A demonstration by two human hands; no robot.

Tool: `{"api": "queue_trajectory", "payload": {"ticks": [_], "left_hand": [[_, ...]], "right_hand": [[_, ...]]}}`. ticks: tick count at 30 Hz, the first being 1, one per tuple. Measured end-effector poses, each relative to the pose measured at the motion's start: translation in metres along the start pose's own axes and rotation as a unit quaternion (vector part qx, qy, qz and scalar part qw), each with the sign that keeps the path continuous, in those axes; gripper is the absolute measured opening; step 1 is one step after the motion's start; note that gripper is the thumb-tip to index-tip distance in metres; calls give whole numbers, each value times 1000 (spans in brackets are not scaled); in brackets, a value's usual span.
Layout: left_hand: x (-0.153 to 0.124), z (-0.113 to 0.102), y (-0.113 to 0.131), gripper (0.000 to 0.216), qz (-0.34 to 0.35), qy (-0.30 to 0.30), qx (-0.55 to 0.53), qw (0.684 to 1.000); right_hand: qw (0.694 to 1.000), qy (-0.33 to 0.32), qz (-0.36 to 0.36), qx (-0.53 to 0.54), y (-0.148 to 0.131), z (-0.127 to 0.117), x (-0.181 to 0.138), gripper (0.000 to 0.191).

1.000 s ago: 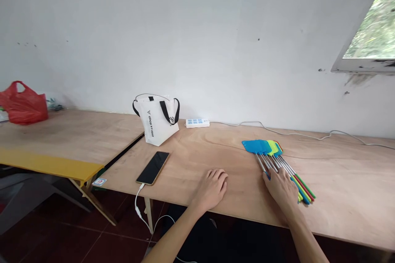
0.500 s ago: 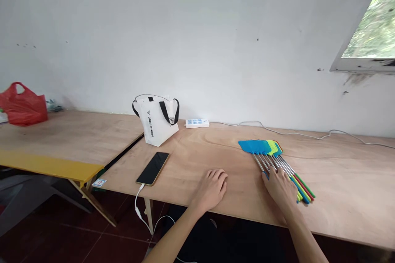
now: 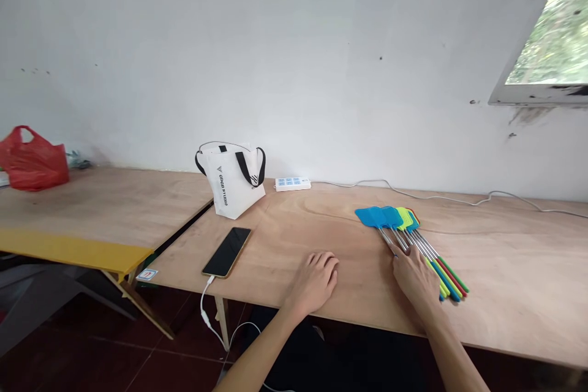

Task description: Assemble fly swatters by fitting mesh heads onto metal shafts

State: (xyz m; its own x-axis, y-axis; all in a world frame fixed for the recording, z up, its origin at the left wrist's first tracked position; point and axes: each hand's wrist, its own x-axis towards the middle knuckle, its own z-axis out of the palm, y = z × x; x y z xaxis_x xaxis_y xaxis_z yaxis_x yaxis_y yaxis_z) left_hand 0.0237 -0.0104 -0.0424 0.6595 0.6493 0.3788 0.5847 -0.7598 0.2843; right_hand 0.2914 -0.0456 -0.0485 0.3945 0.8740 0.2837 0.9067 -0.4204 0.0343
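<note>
Several fly swatters (image 3: 404, 218) lie in an overlapping fan on the wooden table, with blue, yellow-green and red heads, silvery shafts and coloured handles. My right hand (image 3: 417, 275) lies over the left part of the fan, thumb and fingers closed around shafts near the handles. It covers some of the handles, so how many swatters it grips is hidden. On the bare wood to the left rests my left hand (image 3: 315, 282), palm down, fingers loosely bent and holding nothing.
A phone (image 3: 226, 252) with a white cable (image 3: 204, 312) lies near the table's front edge. Behind it stand a white bag (image 3: 234, 187) with black straps and a power strip (image 3: 293, 184). A grey cord (image 3: 436, 198) runs along the wall. A red plastic bag (image 3: 37, 162) sits on the left table.
The leftmost blue swatter heads have spread slightly apart. My right hand's fingers have shifted a little on the shafts. My left hand stays where it was.
</note>
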Motion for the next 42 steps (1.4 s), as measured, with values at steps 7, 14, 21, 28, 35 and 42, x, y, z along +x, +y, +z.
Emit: {"api": "queue_trajectory", "payload": {"ticks": [7, 14, 21, 28, 35, 42], "left_hand": [[0, 2, -1, 26, 0, 0, 5, 1000], [0, 1, 1, 27, -7, -1, -5, 1000], [1, -5, -18, 29, 1, -52, -59, 997], [-2, -1, -22, 35, -21, -10, -11, 1000], [-2, 1, -21, 35, -14, -6, 9, 1000], [-3, 3, -23, 33, -14, -4, 7, 1000]], "right_hand": [[1000, 0, 17, 21, 1, -1, 1, 49], [995, 83, -32, 45, 6, 13, 2, 45], [943, 94, -274, 161, -50, 32, -18, 48], [942, 84, -273, 178, -62, 31, -27, 44], [944, 69, -272, 171, -60, 27, -26, 44], [944, 52, -268, 186, -63, 25, -27, 44]]}}
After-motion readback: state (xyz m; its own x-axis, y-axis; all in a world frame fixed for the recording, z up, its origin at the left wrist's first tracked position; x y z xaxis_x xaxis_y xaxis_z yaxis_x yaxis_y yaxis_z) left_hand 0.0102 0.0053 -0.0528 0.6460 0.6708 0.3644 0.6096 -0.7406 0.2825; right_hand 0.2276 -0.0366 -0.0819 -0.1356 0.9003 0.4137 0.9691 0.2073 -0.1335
